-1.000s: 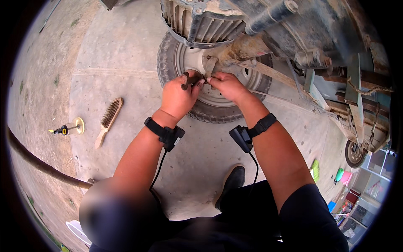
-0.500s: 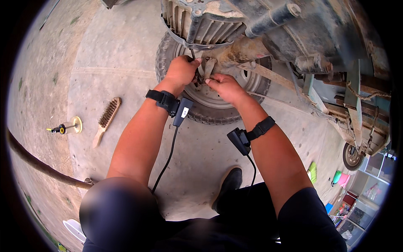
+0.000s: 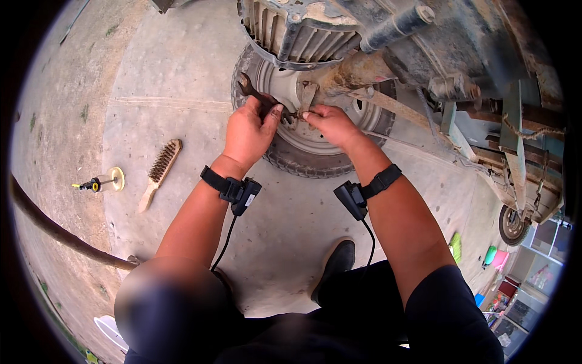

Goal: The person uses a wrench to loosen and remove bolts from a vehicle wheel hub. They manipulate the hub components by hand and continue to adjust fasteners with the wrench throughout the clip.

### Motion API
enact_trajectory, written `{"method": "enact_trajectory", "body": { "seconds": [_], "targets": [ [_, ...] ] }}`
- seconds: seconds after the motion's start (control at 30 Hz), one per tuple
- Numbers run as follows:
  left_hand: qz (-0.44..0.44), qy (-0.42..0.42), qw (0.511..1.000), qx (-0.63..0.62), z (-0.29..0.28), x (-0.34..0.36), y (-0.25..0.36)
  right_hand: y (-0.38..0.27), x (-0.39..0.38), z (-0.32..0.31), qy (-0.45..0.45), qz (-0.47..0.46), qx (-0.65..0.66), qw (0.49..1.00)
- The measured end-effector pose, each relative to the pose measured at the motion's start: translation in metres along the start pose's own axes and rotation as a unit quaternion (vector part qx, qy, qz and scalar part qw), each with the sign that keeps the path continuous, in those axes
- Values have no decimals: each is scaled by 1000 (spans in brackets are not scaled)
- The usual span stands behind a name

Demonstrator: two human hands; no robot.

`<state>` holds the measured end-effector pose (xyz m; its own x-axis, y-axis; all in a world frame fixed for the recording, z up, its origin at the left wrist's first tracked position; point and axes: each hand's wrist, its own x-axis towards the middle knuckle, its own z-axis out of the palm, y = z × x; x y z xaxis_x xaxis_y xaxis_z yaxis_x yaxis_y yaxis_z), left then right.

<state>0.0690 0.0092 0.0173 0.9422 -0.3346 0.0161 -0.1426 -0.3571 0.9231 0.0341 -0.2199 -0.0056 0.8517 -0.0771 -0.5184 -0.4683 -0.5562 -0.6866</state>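
Observation:
My left hand (image 3: 247, 134) is closed on a dark rusty open-end wrench (image 3: 250, 87), which slants from its jaw at upper left down toward the hub of a grey-rimmed wheel (image 3: 289, 163). My right hand (image 3: 333, 126) has its fingertips pinched at the lower end of a small metal bracket (image 3: 308, 97), close beside the wrench's lower end; what they grip is too small to make out. A rusty tube (image 3: 336, 77) runs into the hub behind the bracket.
A finned metal housing (image 3: 298, 37) overhangs the wheel. A wire brush (image 3: 160, 168) and a tool with a yellowish disc (image 3: 113, 181) lie on concrete at left. A long bent pipe (image 3: 73, 238) reaches in from lower left. A rusty frame (image 3: 511, 156) with a small wheel (image 3: 511, 225) stands at right.
My left hand rose to the hub half a second ago, then moved down-left; the wrench now tilts with its jaw toward upper left. My right hand stays about where it was.

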Motion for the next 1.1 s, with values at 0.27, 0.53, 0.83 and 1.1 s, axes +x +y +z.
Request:
{"method": "enact_trajectory", "body": {
  "seconds": [0.27,0.53,0.83,1.1],
  "targets": [
    [199,6,971,129,8,-43,1,-3,-1,1,2,-6,8,1000],
    [194,9,968,161,16,-45,1,-2,-1,1,-1,-3,8,1000],
    [187,-9,965,183,18,-39,4,-6,-2,-1,-1,1,-4,1000],
    [-57,-42,997,20,19,20,11,-12,-7,-3,-3,4,-6,1000]
  ]
}}
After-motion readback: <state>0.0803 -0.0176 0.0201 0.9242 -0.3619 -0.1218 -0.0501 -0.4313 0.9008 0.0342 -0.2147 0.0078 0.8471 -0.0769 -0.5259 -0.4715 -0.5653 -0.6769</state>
